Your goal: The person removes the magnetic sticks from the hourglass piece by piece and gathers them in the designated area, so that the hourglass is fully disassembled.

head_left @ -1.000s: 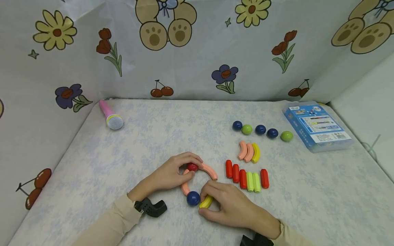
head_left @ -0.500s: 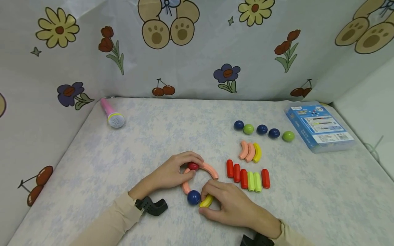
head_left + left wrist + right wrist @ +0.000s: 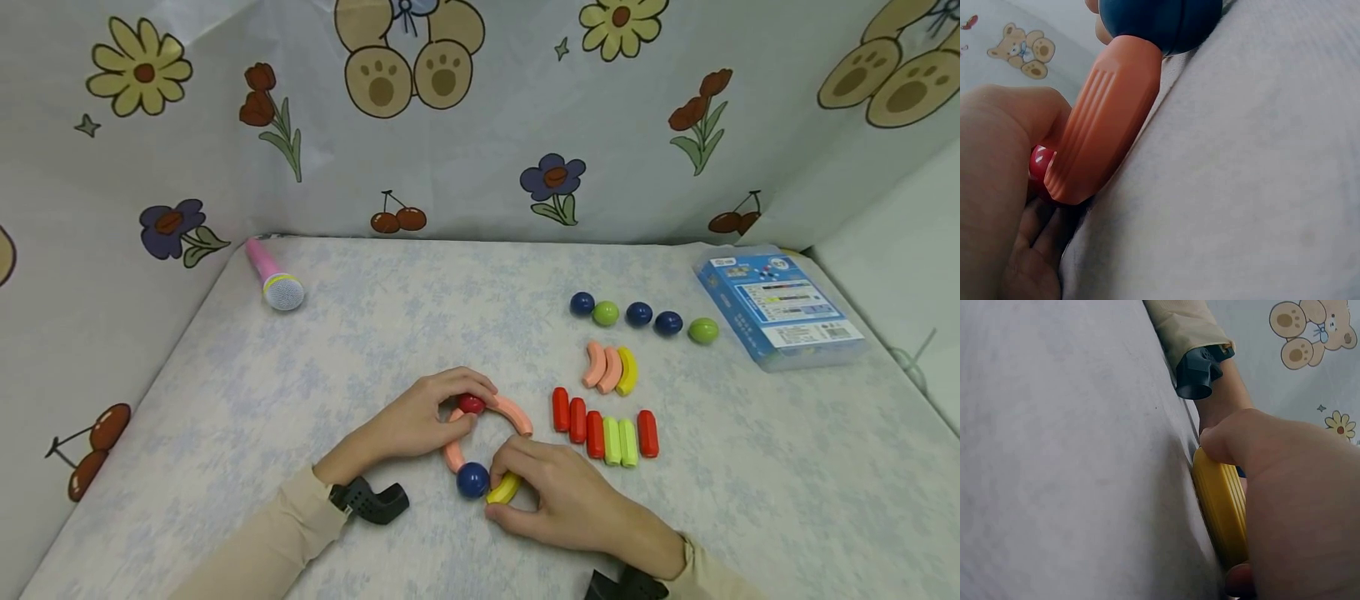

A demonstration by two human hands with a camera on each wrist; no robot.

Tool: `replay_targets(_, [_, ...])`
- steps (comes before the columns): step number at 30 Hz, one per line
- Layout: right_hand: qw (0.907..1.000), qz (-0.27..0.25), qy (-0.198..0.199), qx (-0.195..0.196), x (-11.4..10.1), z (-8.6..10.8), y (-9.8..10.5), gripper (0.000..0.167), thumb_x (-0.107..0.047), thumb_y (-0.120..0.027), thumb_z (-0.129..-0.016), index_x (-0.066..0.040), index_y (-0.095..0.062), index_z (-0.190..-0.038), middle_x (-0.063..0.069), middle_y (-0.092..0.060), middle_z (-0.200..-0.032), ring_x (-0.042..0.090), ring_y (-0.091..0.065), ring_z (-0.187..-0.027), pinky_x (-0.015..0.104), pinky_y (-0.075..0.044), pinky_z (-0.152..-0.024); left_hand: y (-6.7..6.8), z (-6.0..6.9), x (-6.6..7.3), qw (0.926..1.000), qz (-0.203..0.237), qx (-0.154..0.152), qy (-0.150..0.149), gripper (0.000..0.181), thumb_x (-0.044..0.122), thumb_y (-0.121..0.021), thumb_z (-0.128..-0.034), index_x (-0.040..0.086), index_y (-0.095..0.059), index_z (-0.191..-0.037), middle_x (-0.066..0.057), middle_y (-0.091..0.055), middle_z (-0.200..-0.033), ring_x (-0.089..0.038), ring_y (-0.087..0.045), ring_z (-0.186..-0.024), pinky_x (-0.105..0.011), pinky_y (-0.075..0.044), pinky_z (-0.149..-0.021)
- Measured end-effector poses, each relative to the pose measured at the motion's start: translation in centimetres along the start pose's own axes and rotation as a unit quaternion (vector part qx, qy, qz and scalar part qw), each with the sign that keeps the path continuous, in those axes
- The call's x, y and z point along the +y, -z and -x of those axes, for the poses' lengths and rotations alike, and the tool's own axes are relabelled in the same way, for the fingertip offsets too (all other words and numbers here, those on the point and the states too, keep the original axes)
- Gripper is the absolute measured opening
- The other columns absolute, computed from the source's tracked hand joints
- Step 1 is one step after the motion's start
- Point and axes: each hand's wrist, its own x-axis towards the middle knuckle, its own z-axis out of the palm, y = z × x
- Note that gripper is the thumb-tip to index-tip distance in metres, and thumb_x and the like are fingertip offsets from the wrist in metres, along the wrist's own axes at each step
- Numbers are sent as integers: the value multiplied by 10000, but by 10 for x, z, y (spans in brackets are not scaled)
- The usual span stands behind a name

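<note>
My left hand [image 3: 429,419] holds a small red ball [image 3: 471,403] at the top of a curved chain on the table. Two curved peach pieces meet this ball: one peach rod [image 3: 513,414] arcs right, the other peach rod [image 3: 1110,119] runs down to a dark blue ball [image 3: 472,481]. In the left wrist view, that rod touches the blue ball. With thumb and fingers, my right hand [image 3: 562,502] pinches a curved yellow rod [image 3: 504,488] beside the blue ball. Whether yellow and blue are joined, I cannot tell.
Several blue and green balls, including a green ball [image 3: 703,331], lie at back right. Nearer are curved rods [image 3: 612,370] and a row of straight red and green rods [image 3: 595,435]. A blue box [image 3: 783,308] and a pink toy microphone [image 3: 273,277] lie farther off.
The head view has shifted slightly. Both hands keep their places on the red ball and the yellow rod, with no visible change in the chain.
</note>
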Motion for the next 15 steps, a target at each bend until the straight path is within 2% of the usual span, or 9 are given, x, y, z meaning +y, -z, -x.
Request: replay_targets(15, [10000,3,-14,-13,1,0,0,215,-444,-752,-936,-304,-610,-1015,-233,-581,-976,-46,-530,-799,137,-455,-686,0,0,1,10000,41,-48,63,327,82,-655,-971,264,-695,-1240,107,-606,-1353,-105,-544,-1314,-394,-462,-1102])
